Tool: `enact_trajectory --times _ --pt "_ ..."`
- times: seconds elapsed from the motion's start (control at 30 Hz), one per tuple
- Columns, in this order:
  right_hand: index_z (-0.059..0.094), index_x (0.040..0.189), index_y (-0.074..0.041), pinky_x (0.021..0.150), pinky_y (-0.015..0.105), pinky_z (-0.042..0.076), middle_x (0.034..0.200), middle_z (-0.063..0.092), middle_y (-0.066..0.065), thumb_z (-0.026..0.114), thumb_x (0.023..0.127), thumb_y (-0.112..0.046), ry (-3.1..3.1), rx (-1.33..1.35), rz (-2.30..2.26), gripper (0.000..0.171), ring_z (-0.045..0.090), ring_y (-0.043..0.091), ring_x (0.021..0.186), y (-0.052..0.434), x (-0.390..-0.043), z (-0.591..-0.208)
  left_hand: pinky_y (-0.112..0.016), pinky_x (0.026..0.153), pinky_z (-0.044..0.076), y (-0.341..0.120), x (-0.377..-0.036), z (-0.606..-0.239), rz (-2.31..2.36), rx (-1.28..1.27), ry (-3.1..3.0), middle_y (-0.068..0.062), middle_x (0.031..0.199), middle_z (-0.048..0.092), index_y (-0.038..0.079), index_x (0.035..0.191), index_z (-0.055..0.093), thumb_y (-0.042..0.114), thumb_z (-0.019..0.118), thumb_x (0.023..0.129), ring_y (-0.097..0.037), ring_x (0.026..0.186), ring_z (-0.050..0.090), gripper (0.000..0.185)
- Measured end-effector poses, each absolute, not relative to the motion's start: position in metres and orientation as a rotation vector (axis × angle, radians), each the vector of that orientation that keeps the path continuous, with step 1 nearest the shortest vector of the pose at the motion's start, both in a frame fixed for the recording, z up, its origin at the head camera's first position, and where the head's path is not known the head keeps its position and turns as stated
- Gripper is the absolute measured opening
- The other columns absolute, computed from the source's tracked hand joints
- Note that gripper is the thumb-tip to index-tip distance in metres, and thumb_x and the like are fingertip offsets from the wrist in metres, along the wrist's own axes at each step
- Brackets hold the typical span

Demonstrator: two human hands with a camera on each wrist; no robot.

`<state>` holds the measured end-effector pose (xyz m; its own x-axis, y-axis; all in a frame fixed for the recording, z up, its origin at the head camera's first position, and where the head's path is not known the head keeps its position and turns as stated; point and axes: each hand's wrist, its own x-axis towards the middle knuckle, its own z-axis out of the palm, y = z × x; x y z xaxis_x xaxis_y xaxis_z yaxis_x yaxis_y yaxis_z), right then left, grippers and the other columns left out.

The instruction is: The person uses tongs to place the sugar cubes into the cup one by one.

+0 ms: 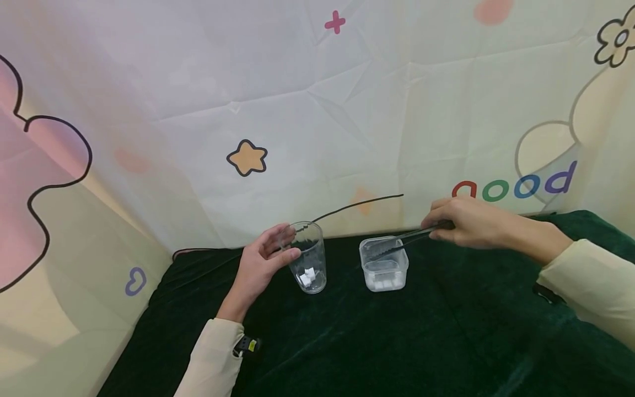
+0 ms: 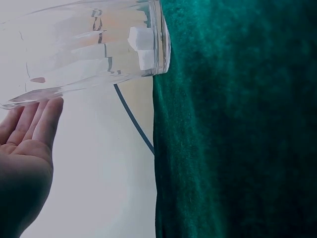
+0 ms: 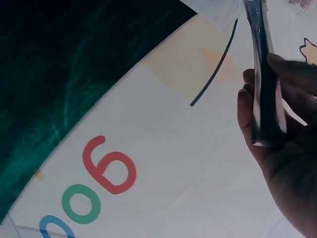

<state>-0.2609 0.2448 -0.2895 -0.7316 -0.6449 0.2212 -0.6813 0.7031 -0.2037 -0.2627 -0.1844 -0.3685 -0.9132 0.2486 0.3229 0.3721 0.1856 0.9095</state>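
Right hand [image 1: 471, 223] grips tongs [image 1: 397, 245] (over tub [image 1: 384, 270]) — steady.

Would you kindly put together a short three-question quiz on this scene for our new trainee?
1. True or false: the clear cup holds white cubes.
2. What does the right hand grip: (a) tongs, (b) spoon, (c) lid?
3. Where do the tong tips point?

Key:
1. True; cubes lie at its bottom, and the left hand touches the cup.
2. (a), the tongs.
3. Into the square plastic container.
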Motion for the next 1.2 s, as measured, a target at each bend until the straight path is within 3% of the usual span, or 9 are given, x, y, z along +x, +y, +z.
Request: enact_trajectory --times 0.63,1.2 --pt "0.08 0.112 -0.008 0.082 0.041 0.06 0.098 0.067 -0.008 0.082 0.094 -0.011 -2.839 1.12 0.521 0.018 0.061 0.01 0.086 0.245 -0.264 -0.299 -0.028 0.107 0.051 -0.185 -0.264 -0.37 -1.861 -0.63 -2.315 -0.008 0.152 0.059 0.008 0.155 0.05 0.014 0.074 0.102 -0.021 0.139 0.057 0.059" --pt "0.081 0.108 -0.009 0.079 0.039 0.059 0.091 0.064 -0.009 0.08 0.094 -0.007 -2.844 1.191 0.508 0.014 0.059 0.01 0.082 0.232 -0.266 -0.297 -0.028 0.107 0.051 -0.184 -0.263 -0.37 -1.862 -0.626 -2.321 -0.008 0.152 0.059 0.007 0.155 0.05 0.015 0.074 0.101 -0.022 0.139 0.057 0.06"
